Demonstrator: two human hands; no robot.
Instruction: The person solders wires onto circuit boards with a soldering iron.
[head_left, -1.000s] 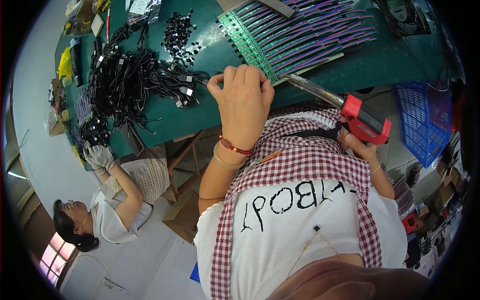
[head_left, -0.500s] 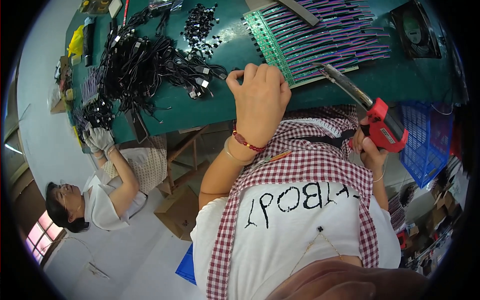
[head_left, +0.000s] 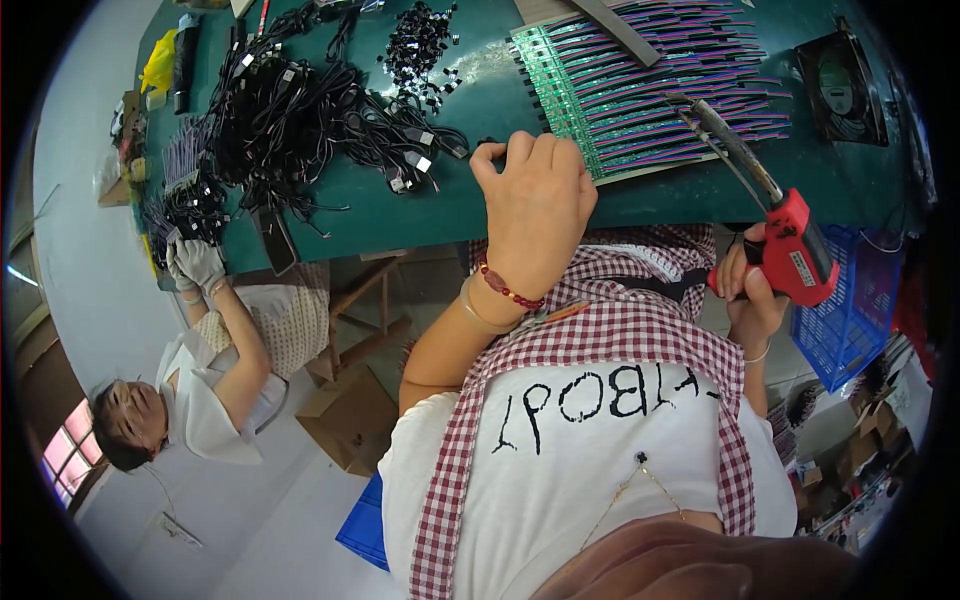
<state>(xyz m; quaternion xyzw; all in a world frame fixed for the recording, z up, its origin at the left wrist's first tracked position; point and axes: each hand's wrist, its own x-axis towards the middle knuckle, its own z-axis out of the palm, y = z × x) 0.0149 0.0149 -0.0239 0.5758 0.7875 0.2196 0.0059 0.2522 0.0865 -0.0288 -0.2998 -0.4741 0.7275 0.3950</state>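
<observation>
My left hand (head_left: 540, 195) is held over the near edge of the green table with its fingers curled together. Whatever they may pinch is hidden behind the knuckles. Just beyond its fingertips lies a panel of green circuit boards (head_left: 560, 85), with rows of black, pink and blue wires (head_left: 690, 75) running off to the right. In my right hand (head_left: 752, 285) is a red soldering gun (head_left: 803, 250), gripped by its handle. Its metal barrel slants up and left, with the tip over the wires. A thin rod or wire runs beside the barrel.
A grey bar (head_left: 620, 35) lies across the wires. Left of the panel are a pile of small black parts (head_left: 418, 50) and a heap of black cables (head_left: 280, 125). A co-worker's gloved hands (head_left: 198, 262) work at the table's left end. A blue crate (head_left: 845, 310) stands at right.
The soldering gun has shifted right and its tip has risen farther over the wires. My left hand keeps its curled pose. The whole view has shifted slightly.
</observation>
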